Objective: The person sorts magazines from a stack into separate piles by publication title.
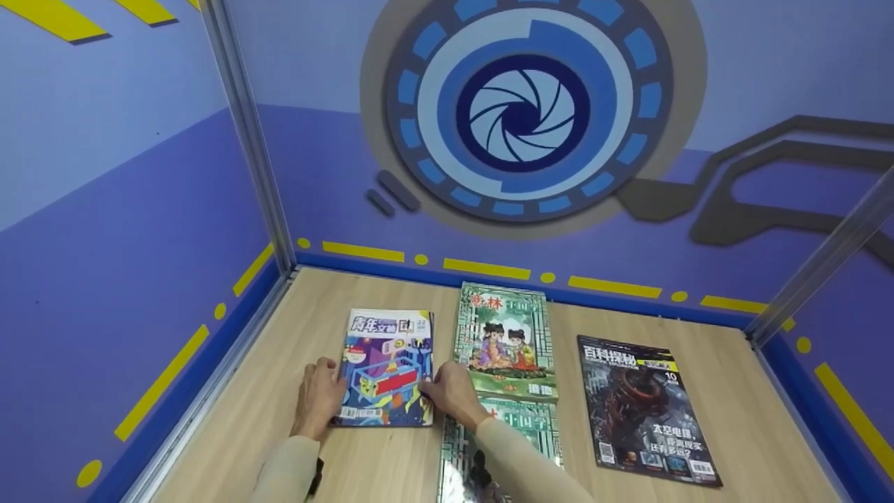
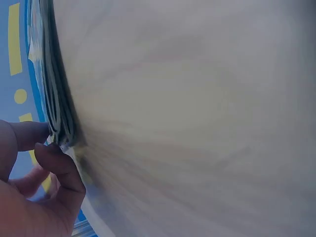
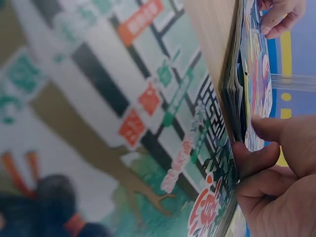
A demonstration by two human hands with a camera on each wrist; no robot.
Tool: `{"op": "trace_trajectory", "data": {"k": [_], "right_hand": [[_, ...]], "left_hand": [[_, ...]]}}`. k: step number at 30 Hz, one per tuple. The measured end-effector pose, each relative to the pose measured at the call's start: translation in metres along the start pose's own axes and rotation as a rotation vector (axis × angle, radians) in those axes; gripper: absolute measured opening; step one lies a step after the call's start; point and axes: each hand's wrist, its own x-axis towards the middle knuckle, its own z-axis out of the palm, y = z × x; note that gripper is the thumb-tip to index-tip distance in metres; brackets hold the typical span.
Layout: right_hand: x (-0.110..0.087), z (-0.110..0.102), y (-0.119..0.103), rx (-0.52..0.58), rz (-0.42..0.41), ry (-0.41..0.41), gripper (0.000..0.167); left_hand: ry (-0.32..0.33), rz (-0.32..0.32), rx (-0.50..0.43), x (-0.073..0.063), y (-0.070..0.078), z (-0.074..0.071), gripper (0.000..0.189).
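Observation:
A small stack of magazines (image 1: 391,328) lies on the table, its top cover purple and colourful with white lettering. My left hand (image 1: 320,395) is at its left edge, and in the left wrist view the thumb and fingers pinch the folded spines (image 2: 58,98). On the opposite edge, my right hand (image 1: 454,391) has its thumb on the cover and curled fingers against the side. Under the right forearm lies a green magazine (image 1: 461,454), partly hidden; another green magazine (image 1: 506,342) with two cartoon figures lies just beyond it.
A dark magazine (image 1: 646,412) lies apart on the right side of the wooden table (image 1: 391,464). Blue and purple wall panels (image 1: 314,168) with metal corner posts (image 1: 248,133) enclose the table at the back and sides.

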Motion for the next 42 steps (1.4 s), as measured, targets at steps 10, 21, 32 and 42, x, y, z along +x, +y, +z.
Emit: {"op": "trace_trajectory", "data": {"k": [10, 21, 32, 42], "right_hand": [[-0.021, -0.045, -0.001, 0.092, -0.115, 0.008, 0.022], [-0.080, -0.093, 0.028, 0.049, -0.147, 0.016, 0.043], [-0.146, -0.133, 0.076, 0.005, -0.071, 0.092, 0.053], [-0.176, -0.152, 0.114, -0.065, 0.072, 0.009, 0.057]], "left_hand": [[0.119, 0.110, -0.138, -0.024, 0.037, -0.006, 0.040], [0.031, 0.288, -0.226, -0.073, 0.051, -0.018, 0.017], [-0.219, 0.295, -0.253, -0.119, 0.047, -0.006, 0.011], [-0.540, 0.159, -0.224, -0.135, 0.016, 0.040, 0.015]]}}
